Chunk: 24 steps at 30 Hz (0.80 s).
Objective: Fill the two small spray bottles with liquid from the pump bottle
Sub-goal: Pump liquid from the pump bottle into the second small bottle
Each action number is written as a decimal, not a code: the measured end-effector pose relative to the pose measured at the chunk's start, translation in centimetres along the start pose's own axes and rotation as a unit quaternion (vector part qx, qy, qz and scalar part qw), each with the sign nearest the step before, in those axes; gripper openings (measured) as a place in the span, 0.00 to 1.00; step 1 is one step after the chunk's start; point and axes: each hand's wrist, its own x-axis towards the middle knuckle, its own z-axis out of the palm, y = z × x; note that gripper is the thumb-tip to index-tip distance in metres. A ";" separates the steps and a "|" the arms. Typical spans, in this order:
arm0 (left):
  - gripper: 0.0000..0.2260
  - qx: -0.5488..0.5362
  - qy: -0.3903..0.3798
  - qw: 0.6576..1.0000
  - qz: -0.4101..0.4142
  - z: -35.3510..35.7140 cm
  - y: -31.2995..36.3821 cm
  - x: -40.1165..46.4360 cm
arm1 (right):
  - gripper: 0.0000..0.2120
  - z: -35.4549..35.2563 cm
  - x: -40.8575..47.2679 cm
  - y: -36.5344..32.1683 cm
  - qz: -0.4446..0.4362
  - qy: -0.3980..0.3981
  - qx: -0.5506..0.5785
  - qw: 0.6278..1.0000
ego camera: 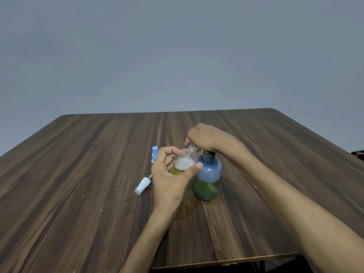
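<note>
My left hand (169, 174) grips a small clear spray bottle (184, 163), tilted, uncapped, with yellow liquid and white foam inside. Its threaded neck points up under my right hand (206, 138), which presses down on the head of the blue pump bottle (207, 174). The pump bottle stands on the table and holds greenish liquid in its lower part. The pump's spout is hidden under my right hand. A second small bottle with a blue spray cap (155, 154) stands behind my left hand, mostly hidden. A white spray cap with its tube (142, 185) lies on the table to the left.
The wooden table (78, 174) stretches wide on both sides, with its near edge at the bottom right. A faint wet patch (185, 209) lies on the wood in front of the pump bottle. A grey wall stands behind the table.
</note>
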 end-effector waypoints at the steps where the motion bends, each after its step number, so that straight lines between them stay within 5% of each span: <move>1: 0.24 -0.001 0.001 1.000 0.002 0.0 -0.1 0.0 | 0.24 0.0 -0.1 0.0 -0.002 0.004 -0.003 1.000; 24: 0.25 -0.007 -0.003 1.000 0.009 0.1 0.1 0.0 | 0.22 -0.4 -0.1 0.0 0.000 0.033 0.041 0.999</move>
